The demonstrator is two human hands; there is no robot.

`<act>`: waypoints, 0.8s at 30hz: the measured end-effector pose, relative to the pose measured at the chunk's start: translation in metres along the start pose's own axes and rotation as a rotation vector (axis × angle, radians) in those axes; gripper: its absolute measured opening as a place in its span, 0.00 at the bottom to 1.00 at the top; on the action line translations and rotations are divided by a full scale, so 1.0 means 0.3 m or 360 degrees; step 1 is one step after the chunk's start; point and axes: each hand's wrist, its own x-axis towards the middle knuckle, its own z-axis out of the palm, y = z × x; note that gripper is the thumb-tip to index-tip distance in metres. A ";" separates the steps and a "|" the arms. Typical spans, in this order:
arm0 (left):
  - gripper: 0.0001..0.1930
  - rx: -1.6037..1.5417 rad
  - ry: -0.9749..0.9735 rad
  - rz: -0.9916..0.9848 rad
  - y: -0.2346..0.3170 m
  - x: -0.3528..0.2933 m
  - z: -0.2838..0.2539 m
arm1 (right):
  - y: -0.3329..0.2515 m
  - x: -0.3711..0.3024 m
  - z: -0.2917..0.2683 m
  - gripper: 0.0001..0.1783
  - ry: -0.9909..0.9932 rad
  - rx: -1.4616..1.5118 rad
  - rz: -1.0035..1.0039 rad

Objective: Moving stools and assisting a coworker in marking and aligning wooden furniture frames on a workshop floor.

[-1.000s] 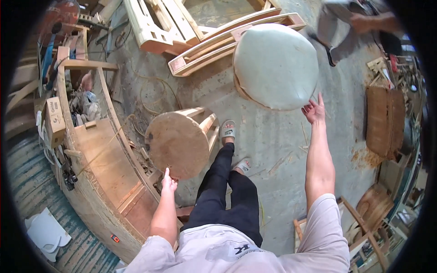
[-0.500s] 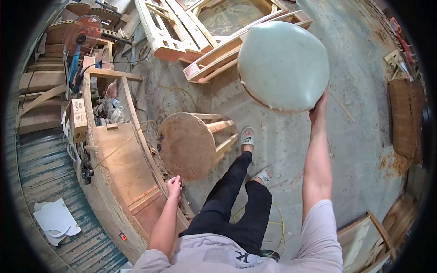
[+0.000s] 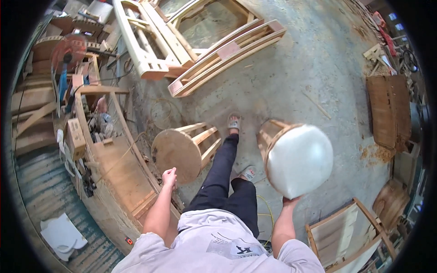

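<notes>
The right hand [image 3: 291, 200] grips the lower rim of a padded stool [image 3: 298, 159], fingers closed under the edge of its white round seat, so the stool sits directly above and slightly ahead of the grip, carried off the concrete floor [image 3: 309, 77]. The seat faces up toward the camera and tilts a little toward the person; the wooden legs point away from the hand, down and forward to the left, so the stool's long axis runs from the grip outward toward the floor in front of the right foot. Only this hand is on it. The left hand [image 3: 169, 177] hangs free on the other side of the body, fingers loosely curled and holding nothing, well apart from the padded stool and with both legs between them. What lies nearest the left hand is a second, bare wooden stool [image 3: 180, 152] with a round brown top, tipped on its side just ahead of that hand and close to it but not touching; its legs point away to the right, toward the person's forward foot. Left of the free hand runs a long wooden workbench [image 3: 118, 173]. Judged from how things lie, the right hand alone bears the padded stool's weight from below its rim, and the left is the nearer hand to the bare one.
</notes>
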 end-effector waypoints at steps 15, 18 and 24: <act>0.13 0.0497 -0.0696 0.1177 1.795 -0.197 0.655 | -0.296 0.172 0.279 0.39 -0.0856 0.0362 0.0847; 0.16 0.0696 -0.0778 0.1284 2.103 -0.238 0.851 | -0.429 0.130 0.701 0.33 0.0474 -0.0594 0.0779; 0.11 0.0742 -0.0453 0.1393 2.519 -0.175 1.259 | -1.068 0.680 1.648 0.21 0.0331 -0.1426 0.0462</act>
